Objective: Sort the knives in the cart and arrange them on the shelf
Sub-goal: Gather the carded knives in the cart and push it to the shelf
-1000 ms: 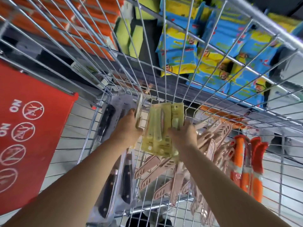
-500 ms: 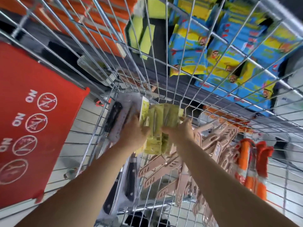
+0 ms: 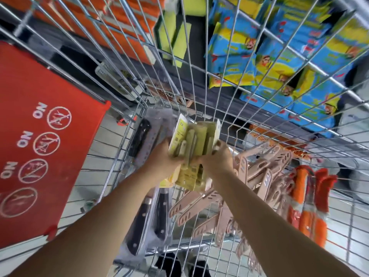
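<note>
Left hand (image 3: 161,164) and right hand (image 3: 217,162) clamp the yellow knife packs (image 3: 194,144) from both sides, near the cart's (image 3: 355,9) far-left corner; likely light, stiff, slippery, best gripped by the edges.

Inside the wire cart (image 3: 187,247), both hands grip a stack of yellow-green packaged knives (image 3: 194,144) from either side, the left hand (image 3: 161,162) on its left edge and the right hand (image 3: 217,162) on its right edge. Black-handled knives (image 3: 139,226) in clear packs lie along the cart's left side. Pale pink sheathed knives (image 3: 259,170) are heaped in the middle, and orange-handled knives (image 3: 303,196) lie toward the right side. A red panel (image 3: 40,136) with "NO" symbols hangs at the cart's left edge. Blue-and-yellow packets (image 3: 279,62) show through the far wires.
</note>
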The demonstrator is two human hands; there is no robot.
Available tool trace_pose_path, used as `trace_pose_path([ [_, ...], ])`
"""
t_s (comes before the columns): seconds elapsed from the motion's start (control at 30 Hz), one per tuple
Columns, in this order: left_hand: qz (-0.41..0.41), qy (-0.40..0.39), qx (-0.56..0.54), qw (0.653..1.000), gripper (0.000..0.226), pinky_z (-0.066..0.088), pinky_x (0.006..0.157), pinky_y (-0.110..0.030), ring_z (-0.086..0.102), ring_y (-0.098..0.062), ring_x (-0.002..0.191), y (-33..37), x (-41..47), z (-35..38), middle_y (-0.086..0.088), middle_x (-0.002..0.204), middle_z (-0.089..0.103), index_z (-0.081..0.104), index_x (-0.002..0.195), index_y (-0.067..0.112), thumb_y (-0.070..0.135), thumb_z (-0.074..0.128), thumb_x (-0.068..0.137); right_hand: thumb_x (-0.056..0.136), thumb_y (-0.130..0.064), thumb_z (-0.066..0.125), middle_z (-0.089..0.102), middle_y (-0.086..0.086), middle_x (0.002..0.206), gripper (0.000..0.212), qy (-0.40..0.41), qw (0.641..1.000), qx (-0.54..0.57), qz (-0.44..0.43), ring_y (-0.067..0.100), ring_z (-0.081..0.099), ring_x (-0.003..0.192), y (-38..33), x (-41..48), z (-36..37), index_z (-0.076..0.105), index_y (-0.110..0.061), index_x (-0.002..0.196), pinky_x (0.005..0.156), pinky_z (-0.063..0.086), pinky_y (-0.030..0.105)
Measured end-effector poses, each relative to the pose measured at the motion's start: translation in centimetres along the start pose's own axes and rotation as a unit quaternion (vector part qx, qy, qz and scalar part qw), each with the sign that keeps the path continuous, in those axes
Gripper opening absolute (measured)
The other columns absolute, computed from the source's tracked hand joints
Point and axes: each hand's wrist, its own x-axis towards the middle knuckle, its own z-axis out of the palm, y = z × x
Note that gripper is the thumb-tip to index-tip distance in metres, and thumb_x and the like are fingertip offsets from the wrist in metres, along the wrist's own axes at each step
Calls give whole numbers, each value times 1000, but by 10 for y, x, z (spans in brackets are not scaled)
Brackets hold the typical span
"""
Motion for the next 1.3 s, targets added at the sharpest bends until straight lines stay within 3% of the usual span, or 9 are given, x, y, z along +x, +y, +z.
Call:
trace_pose_path([
  [0.2,28,-12,-29,999,33,40,57,-16,56,-3,70,39,-35,-23,13,80,59,52,88,30,1,64,81,63,-11,84,64,0,91,52,-5,998,49,-44,17,64,81,-8,-37,-31,49,-18,102,63,53,29],
  [0.37,25,-43,-57,997,33,50,61,-20,58,5,67,92,-91,-53,10,86,58,50,105,25,4,63,84,54,-8,86,70,6,93,47,-49,989,121,-72,24,67,87,-42,-104,-61,60,-19,91,84,55,42],
  [0.47,50,-22,-61,997,28,49,56,-10,60,8,61,137,-138,-73,5,88,63,52,104,28,13,66,84,45,-12,80,71,5,85,51,-72,979,139,-134,21,69,80,-72,-159,-84,65,-15,93,79,56,39],
  [0.53,69,6,-67,995,43,49,51,-17,58,-8,65,171,-174,-88,2,90,64,51,111,26,25,72,74,58,2,79,69,-1,74,35,-63,969,148,-189,8,66,63,-96,-201,-106,64,-15,86,65,54,30],
  [0.63,116,39,-98,988,41,45,54,-24,54,-14,66,216,-222,-107,-3,88,62,54,105,21,22,73,68,70,12,72,68,4,78,37,-71,946,184,-257,7,65,58,-128,-261,-134,62,-3,103,58,56,27],
  [0.73,176,56,-93,978,43,52,84,-38,64,-20,92,256,-266,-121,-1,103,67,53,103,27,26,75,66,63,12,75,68,11,87,45,-49,931,199,-301,20,64,72,-150,-310,-155,60,-3,103,73,57,38],
  [0.9,228,58,-86,968,37,51,82,-39,63,-23,94,299,-332,-129,0,96,66,51,98,25,20,74,69,56,3,80,68,8,93,65,-23,915,218,-339,24,66,83,-156,-383,-186,53,-4,115,79,56,43],
  [1.17,283,-38,-57,957,29,48,88,-32,62,-13,96,307,-424,-98,8,100,65,52,101,28,6,63,86,71,14,69,68,9,86,44,12,905,250,-344,18,66,66,-87,-483,-231,56,-5,109,54,56,26],
  [1.3,290,-104,-48,950,24,43,65,-21,57,-2,87,317,-457,-66,11,97,58,47,96,28,15,64,87,59,-1,76,70,17,97,55,53,903,249,-345,30,70,84,-46,-521,-260,57,-4,111,73,58,44],
])
